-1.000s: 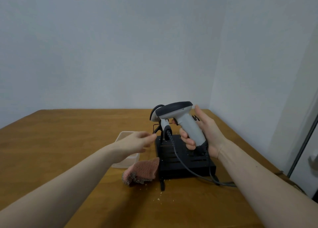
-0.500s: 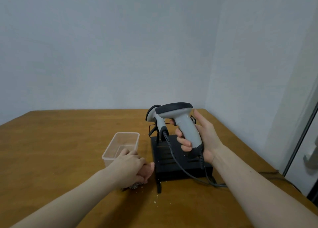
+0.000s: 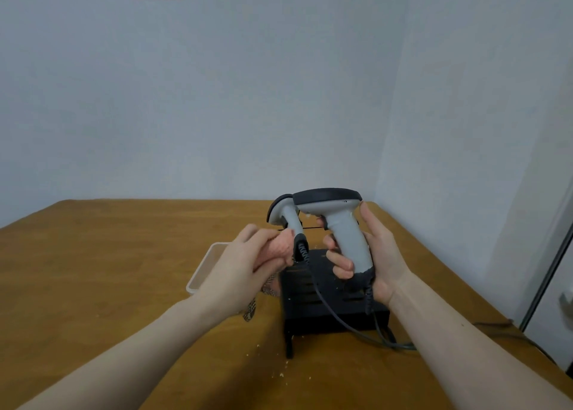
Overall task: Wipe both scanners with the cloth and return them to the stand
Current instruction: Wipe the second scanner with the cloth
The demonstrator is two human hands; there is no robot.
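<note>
Left hand [image 3: 238, 273] has lifted cloth [image 3: 279, 246] toward scanner [image 3: 338, 223].

2 scanners: one [image 3: 336, 223] in hand, one [image 3: 285, 217] behind. 1 cloth [image 3: 279, 247], 1 stand [image 3: 328, 304], 1 clear tub [image 3: 201, 275], 2 hands, left [image 3: 238, 270] & right [image 3: 372, 254].

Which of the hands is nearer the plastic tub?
Left. The left hand, gripping the cloth, hangs right beside the tub; the right hand holds a scanner over the stand, farther off.
</note>
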